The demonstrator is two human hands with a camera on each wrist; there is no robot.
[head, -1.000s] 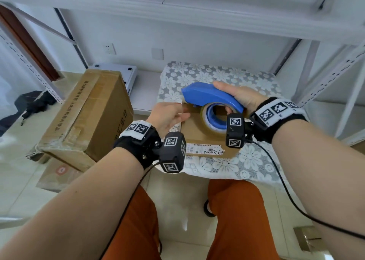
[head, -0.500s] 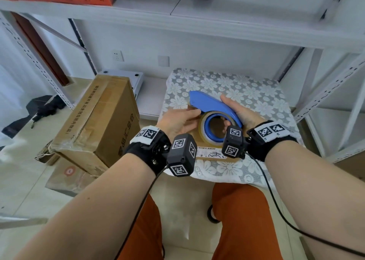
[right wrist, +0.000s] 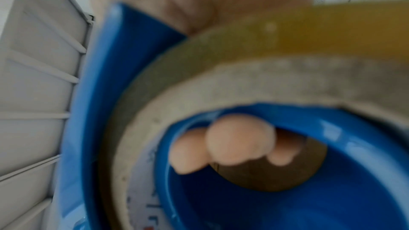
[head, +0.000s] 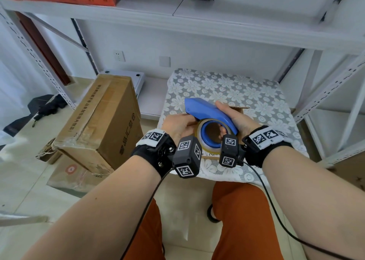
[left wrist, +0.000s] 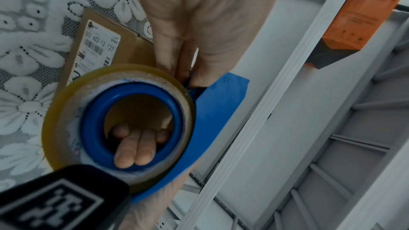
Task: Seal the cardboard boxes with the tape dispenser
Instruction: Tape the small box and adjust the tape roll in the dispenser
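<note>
My right hand [head: 235, 119] curls through the blue tape dispenser [head: 209, 111], held just above the small cardboard box [left wrist: 124, 50] on the lace-covered table [head: 256, 93], while my left hand [head: 177, 125] pinches at its front, likely to free the tape end.

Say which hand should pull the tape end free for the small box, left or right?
Left, probably. The left hand already pinches at the front of the tape dispenser near the roll, while the right hand grips the dispenser, fingers through the core, above the small box.
</note>
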